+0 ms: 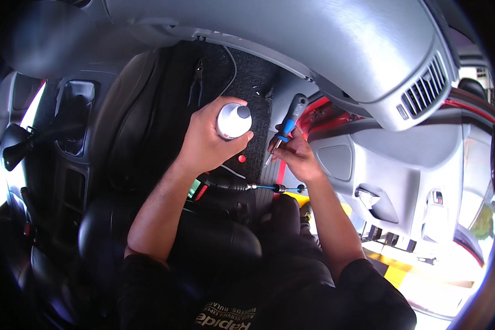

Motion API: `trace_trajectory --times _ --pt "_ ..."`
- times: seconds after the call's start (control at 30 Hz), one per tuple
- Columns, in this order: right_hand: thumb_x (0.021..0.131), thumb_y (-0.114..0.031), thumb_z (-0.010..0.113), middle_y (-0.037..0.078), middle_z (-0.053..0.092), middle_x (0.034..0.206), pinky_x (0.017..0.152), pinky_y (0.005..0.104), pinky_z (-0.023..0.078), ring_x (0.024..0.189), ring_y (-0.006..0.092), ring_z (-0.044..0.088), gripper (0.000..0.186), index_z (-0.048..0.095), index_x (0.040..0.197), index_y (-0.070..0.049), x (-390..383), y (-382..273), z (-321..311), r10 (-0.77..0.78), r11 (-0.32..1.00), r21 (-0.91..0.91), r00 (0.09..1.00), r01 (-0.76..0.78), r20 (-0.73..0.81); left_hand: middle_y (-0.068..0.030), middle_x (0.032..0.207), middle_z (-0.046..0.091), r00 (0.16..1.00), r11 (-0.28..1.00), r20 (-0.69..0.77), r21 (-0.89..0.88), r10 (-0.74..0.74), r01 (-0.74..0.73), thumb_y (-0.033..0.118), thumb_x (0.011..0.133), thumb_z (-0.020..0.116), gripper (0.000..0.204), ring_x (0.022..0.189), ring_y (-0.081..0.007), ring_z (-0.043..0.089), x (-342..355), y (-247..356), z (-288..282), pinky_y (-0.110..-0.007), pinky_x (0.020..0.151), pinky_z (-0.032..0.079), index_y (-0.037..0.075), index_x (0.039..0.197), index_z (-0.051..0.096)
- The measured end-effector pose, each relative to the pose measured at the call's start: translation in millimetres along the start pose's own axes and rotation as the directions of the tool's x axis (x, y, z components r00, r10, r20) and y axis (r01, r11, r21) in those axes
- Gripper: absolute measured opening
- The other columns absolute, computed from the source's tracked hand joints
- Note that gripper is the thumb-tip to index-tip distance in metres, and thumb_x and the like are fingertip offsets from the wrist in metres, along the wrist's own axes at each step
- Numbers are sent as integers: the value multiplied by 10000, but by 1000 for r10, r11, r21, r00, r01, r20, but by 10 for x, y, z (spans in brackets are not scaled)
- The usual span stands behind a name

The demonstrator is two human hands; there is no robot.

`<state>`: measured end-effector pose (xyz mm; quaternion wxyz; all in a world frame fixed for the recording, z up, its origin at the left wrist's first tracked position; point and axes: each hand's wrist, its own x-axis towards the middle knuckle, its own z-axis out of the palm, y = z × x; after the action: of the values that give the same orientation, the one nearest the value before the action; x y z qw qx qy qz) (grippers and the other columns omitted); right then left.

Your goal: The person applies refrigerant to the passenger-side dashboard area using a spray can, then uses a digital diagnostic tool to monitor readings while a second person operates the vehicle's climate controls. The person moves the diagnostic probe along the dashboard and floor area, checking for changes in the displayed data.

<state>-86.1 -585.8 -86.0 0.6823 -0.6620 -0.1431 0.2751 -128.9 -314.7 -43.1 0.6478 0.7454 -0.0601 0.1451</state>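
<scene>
Left hand [202, 135] is wrapped round a white bottle [234, 120], right hand [299, 154] is gripping a screwdriver [291, 119], both over the black carpet [253, 71]; if that grip slackens, I reckon the screwdriver could drop.

A grey dashboard [324, 38] curves above black carpet [253, 70].
</scene>
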Motion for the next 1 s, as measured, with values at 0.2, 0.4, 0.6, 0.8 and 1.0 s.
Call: trace_trajectory --times 0.2,0.4,0.6,0.8,1.0 --pt "969 110 490 160 602 1120 877 471 630 1091 372 711 565 356 1458 -139 -463 -671 328 -146 963 229 989 144 -8 -133 1014 717 990 993 123 -109 68 -55 89 725 861 489 943 -235 727 -109 131 117 -347 838 557 28 1167 662" --pt "989 69 562 156 596 1052 800 432 671 979 379 747 465 380 1376 -113 -714 -1385 590 -255 967 5 963 256 -83 -142 1054 721 971 986 177 -73 158 -147 111 723 856 483 985 -309 733 -151 355 137 -373 861 563 37 1158 660" --pt "967 89 607 159 612 1018 851 490 650 939 335 746 443 353 1293 -72 -780 -1986 999 -619 769 -293 776 568 -122 -104 995 722 936 954 187 -85 299 -288 88 692 875 515 890 -250 730 -204 427 123 -354 815 565 63 1165 672" --pt "997 -53 648 165 637 986 802 482 654 892 346 745 414 392 1322 -68 -670 -2084 1254 -802 448 -606 596 658 54 -114 1008 725 917 924 130 -116 378 -364 126 696 864 505 914 -276 736 -231 471 116 -370 825 569 55 1158 672" --pt "992 -21 631 151 659 974 782 472 647 900 344 743 362 412 1277 -64 -634 -2250 1394 -817 529 -486 572 696 -71 -125 1017 727 926 926 98 -144 365 -350 141 676 861 508 923 -288 739 -224 478 76 -375 831 571 46 1139 676"
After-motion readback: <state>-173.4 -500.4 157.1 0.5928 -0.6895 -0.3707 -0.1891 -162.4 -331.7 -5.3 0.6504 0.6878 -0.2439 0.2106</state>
